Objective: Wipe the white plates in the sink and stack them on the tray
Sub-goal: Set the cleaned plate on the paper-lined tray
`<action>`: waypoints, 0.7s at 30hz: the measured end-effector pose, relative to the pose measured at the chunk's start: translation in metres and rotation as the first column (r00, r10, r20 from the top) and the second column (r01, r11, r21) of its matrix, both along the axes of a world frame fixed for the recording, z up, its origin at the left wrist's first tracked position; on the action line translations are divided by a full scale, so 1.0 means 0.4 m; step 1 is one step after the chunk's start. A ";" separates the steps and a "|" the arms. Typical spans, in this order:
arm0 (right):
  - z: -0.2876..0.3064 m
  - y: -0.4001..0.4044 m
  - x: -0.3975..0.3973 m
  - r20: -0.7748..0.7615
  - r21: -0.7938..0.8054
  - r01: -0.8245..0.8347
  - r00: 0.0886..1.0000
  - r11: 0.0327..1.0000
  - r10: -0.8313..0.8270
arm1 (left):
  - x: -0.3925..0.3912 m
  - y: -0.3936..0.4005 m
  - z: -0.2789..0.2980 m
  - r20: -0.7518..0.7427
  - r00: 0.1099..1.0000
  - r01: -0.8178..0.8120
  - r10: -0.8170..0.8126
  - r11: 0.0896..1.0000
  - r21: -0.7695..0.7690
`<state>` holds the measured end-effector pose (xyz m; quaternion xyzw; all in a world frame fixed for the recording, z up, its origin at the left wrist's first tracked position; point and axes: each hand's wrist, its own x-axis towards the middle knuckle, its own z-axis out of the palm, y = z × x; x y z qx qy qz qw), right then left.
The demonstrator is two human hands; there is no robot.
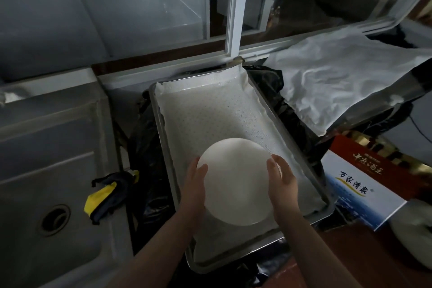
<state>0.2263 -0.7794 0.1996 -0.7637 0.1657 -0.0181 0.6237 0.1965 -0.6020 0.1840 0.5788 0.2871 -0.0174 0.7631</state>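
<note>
Down at the lower centre of the head view, a round white plate (236, 182) is held over the near half of a metal tray (311, 166). Its face shows no pattern, and being round it has no long axis; it looks slightly tilted, with its far edge towards the top of the frame. Whether it already rests on the tray's lining I cannot tell. The left hand (195, 184) holds the plate's left edge, thumb curled over the rim. The right hand (281, 180) cups the right edge, its fingers (280, 166) bent round the rim.

The tray's long axis runs from the lower centre up towards the window frame (235, 7), and a white dotted sheet (210, 119) lines it. Black plastic (266, 82) lies under and around the tray.

At the left is a steel sink (46, 170) with its drain (55, 219) at lower left. A yellow and dark cloth (107, 194) hangs over the sink's right edge. At the right, a box (364, 184) carries Chinese writing, "万家清泉" on its white part; the gold writing on the red part is too blurred to read. White crumpled paper (346, 77) lies at upper right.
</note>
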 end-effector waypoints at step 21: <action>-0.078 -0.022 0.066 -0.042 -0.136 -0.018 0.999 0.991 0.013 | 0.027 -0.013 -0.038 0.025 0.993 0.098 -0.116 0.919 0.381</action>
